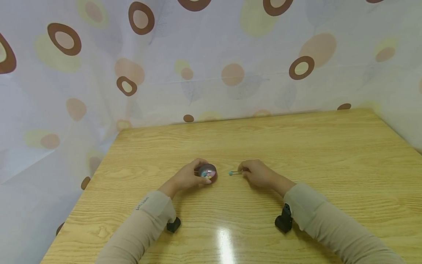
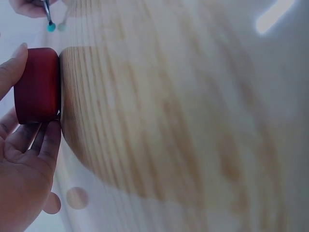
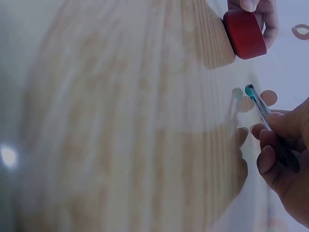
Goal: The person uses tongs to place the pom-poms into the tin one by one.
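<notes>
My left hand (image 1: 188,176) holds a small round red bowl (image 2: 38,87) by its side, thumb and fingers on opposite sides. In the head view, several small coloured beads (image 1: 207,175) lie inside it. To the right, my right hand (image 1: 259,173) pinches a pair of metal tweezers (image 3: 263,110) between thumb and fingers. At the tweezers' tips sits a teal bead (image 3: 249,91), a short way right of the bowl and apart from it. In the left wrist view, the teal bead (image 2: 51,27) appears just above the tabletop, with its reflection beside it.
The bowl stands on a glossy wood-grain table (image 1: 296,146). A patterned white curtain (image 1: 211,55) hangs behind the table and along its sides. Black wrist devices (image 1: 284,220) show below both sleeves. A bright light reflection lies near the table's front.
</notes>
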### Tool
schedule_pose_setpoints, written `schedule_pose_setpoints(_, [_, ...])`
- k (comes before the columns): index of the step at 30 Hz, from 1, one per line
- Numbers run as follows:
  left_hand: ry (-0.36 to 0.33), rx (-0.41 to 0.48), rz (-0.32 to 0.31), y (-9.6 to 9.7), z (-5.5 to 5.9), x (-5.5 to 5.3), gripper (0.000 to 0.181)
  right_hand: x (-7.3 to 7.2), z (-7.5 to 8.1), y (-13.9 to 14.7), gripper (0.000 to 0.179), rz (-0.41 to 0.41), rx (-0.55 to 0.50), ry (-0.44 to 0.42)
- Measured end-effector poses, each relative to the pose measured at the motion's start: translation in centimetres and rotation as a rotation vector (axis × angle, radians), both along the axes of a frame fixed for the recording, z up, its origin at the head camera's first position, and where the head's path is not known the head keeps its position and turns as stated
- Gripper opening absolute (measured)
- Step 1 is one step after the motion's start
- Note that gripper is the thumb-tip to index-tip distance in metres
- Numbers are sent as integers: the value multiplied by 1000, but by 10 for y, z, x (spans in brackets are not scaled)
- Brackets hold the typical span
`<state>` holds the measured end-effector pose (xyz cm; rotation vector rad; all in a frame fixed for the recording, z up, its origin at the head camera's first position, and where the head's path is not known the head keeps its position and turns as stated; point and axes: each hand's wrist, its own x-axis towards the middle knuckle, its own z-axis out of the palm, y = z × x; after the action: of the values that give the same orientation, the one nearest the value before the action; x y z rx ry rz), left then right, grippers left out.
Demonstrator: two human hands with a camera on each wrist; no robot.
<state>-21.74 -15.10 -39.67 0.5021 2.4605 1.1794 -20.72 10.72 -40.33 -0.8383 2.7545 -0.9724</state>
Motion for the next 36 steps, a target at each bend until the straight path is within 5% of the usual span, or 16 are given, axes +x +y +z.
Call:
schedule_pose_setpoints(23, [3,-13,2,0,1,-1,55,2,19,-12,16,-44,-78,29])
schedule_pose_setpoints(36, [-8,6,-2,1,2,1,55,1,23,-29,14,1,-143,35])
